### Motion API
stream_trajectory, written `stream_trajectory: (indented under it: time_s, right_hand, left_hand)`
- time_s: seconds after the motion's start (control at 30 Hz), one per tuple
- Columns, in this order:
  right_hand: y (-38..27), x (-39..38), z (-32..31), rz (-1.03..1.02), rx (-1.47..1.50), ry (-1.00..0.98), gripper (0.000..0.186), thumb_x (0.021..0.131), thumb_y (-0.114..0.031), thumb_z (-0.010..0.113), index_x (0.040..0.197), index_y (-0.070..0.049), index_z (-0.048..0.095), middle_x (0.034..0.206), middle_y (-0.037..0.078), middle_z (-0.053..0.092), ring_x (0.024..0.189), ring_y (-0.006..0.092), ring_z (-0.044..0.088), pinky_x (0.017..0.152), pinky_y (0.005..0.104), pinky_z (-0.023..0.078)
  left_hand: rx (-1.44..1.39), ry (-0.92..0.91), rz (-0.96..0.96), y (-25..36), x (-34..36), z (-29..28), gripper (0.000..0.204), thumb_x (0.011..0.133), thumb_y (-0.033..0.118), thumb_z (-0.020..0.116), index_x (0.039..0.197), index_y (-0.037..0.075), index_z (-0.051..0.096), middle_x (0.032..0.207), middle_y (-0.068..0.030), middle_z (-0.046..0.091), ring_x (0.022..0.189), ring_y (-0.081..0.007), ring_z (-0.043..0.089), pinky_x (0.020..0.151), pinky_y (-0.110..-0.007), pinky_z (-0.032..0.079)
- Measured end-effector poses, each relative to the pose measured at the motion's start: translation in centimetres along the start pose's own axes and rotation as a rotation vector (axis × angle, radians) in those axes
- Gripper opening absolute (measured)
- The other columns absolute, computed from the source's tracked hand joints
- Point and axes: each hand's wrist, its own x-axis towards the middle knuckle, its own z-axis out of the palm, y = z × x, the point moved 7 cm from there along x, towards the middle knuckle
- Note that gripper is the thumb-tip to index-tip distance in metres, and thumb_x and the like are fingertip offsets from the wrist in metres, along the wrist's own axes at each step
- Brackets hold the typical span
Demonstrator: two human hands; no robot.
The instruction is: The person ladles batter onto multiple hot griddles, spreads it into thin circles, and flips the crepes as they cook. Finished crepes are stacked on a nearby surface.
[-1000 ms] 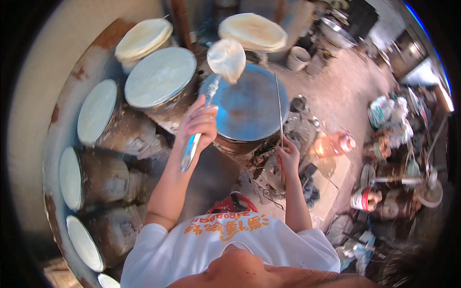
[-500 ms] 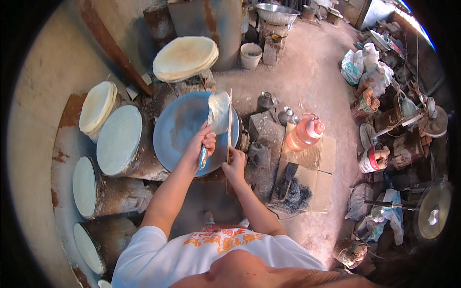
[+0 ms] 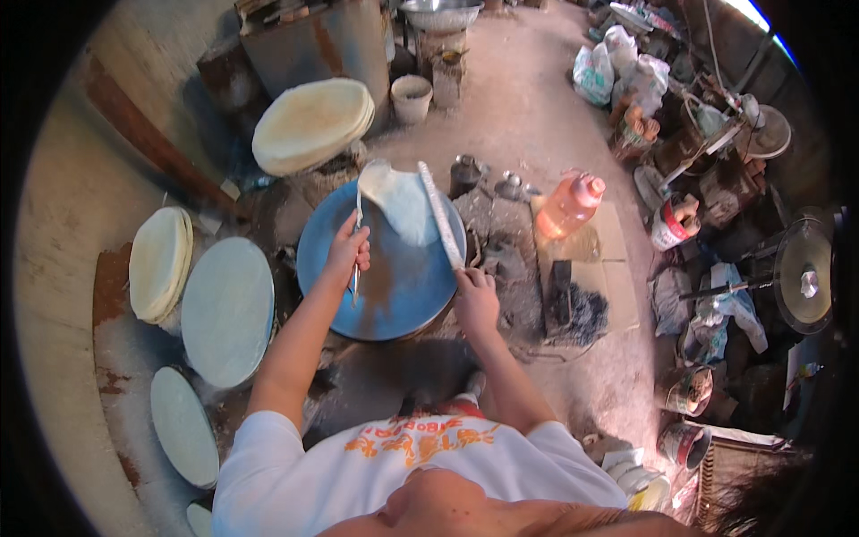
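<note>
In front of me is a wide, round blue-grey griddle [image 3: 394, 309]. A pale, wet patch of batter [image 3: 407, 208] lies on its far side. My left hand [image 3: 349, 251] is closed round the handle of a scoop [image 3: 360, 199], which is turned edge-on at the left side of the batter. My right hand [image 3: 474, 291], at the griddle's right rim, grips the near end of a long flat scraper [image 3: 438, 210]. The scraper is coated whitish and slants away along the right edge of the batter. Its underside is hidden, so I cannot tell whether it touches the griddle.
Pale round flatbreads are stacked beyond the griddle [image 3: 313, 125] and at left [image 3: 161, 264]. Light round tops [image 3: 228, 311] line the left wall. At right, a pink jug [image 3: 571, 206] stands on cardboard near a dark heap [image 3: 586, 313]. Bags and buckets [image 3: 676, 224] crowd the far right.
The scoop has tipped from flat to edge-on and moved left, and batter now lies on the griddle. The scraper has turned to show its flat face. My view has shifted.
</note>
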Motion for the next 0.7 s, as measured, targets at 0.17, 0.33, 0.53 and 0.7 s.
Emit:
stream_trajectory:
  time_s: [0.17, 0.33, 0.53, 0.7]
  right_hand:
    - [-4.5, -0.6, 3.9, -0.08, 0.119, -0.014, 0.04, 0.074, 0.001, 0.053, 0.112, -0.008, 0.06, 0.105, 0.01, 0.059, 0.097, 0.0299, 0.055, 0.082, 0.0373, 0.048]
    - [-2.0, 1.4, 1.6, -0.091, -0.02, 0.016, 0.036, 0.071, -0.003, 0.057, 0.104, -0.013, 0.065, 0.101, 0.003, 0.061, 0.094, 0.0269, 0.055, 0.076, 0.0341, 0.05]
    - [-6.1, 2.2, 4.0, -0.211, 0.056, -0.057, 0.036, 0.071, -0.003, 0.055, 0.104, -0.013, 0.066, 0.101, 0.003, 0.062, 0.094, 0.0261, 0.056, 0.078, 0.0348, 0.05]
    - [-1.6, 4.8, 0.2, -0.256, 0.037, -0.04, 0.038, 0.065, -0.002, 0.058, 0.099, -0.014, 0.068, 0.099, 0.001, 0.063, 0.09, 0.0261, 0.054, 0.077, 0.0345, 0.049]
  left_hand:
    - [0.277, 0.015, 0.076, 0.4, -0.8, -2.2, 0.055, 0.093, 0.012, 0.051, 0.143, 0.024, 0.031, 0.06, 0.0011, 0.039, 0.038, -0.0075, 0.034, 0.035, -0.024, 0.031]
    - [0.492, 0.181, 0.16, 1.2, -2.2, -7.1, 0.054, 0.092, 0.007, 0.052, 0.141, 0.022, 0.037, 0.056, 0.0008, 0.04, 0.036, -0.0092, 0.036, 0.032, -0.026, 0.031]
    - [0.641, 0.259, 0.194, 0.1, -5.2, -8.2, 0.054, 0.089, 0.008, 0.054, 0.139, 0.026, 0.041, 0.072, -0.0061, 0.057, 0.037, -0.012, 0.042, 0.036, -0.03, 0.037]
    - [0.615, 0.438, 0.119, -1.2, -7.7, -10.5, 0.054, 0.091, 0.011, 0.055, 0.14, 0.029, 0.039, 0.073, -0.0066, 0.057, 0.039, -0.0121, 0.04, 0.037, -0.031, 0.036]
